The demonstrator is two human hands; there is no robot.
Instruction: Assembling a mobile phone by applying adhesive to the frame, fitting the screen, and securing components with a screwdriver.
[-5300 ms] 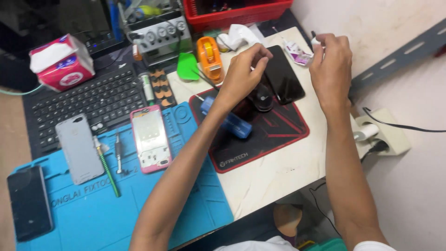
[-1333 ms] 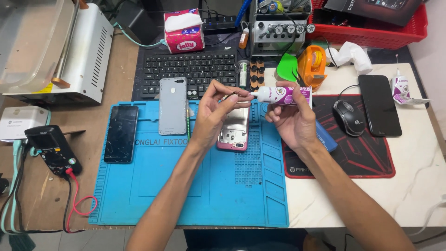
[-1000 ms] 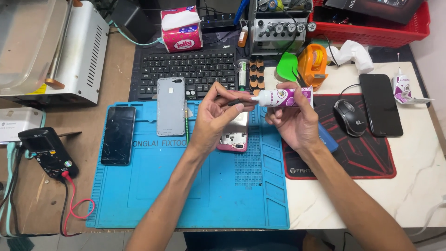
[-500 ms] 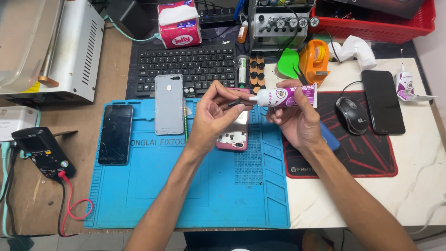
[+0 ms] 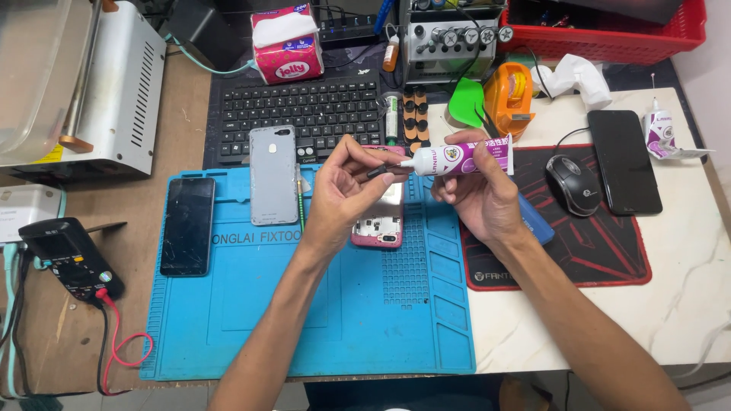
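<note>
My right hand (image 5: 476,194) holds a white and purple glue tube (image 5: 464,160) lying sideways, nozzle pointing left. My left hand (image 5: 343,194) pinches a small black cap (image 5: 378,170) at the tube's nozzle tip. Both hands hover over an opened pink phone frame (image 5: 378,223) that lies on the blue repair mat (image 5: 304,304). A silver phone back cover (image 5: 274,175) and a black phone with a cracked screen (image 5: 187,225) lie on the mat to the left.
A black keyboard (image 5: 304,114) lies behind the mat, with a pink tissue pack (image 5: 285,46) beyond it. A mouse (image 5: 571,185) sits on the red-edged pad (image 5: 594,251) at right, next to a black phone (image 5: 635,161). A multimeter (image 5: 65,257) lies at left; an orange tape dispenser (image 5: 509,95) stands at the back.
Five seconds ago both hands were over the mouse pad at the right. Since one second ago they have held the tube and cap over the pink phone almost unmoved.
</note>
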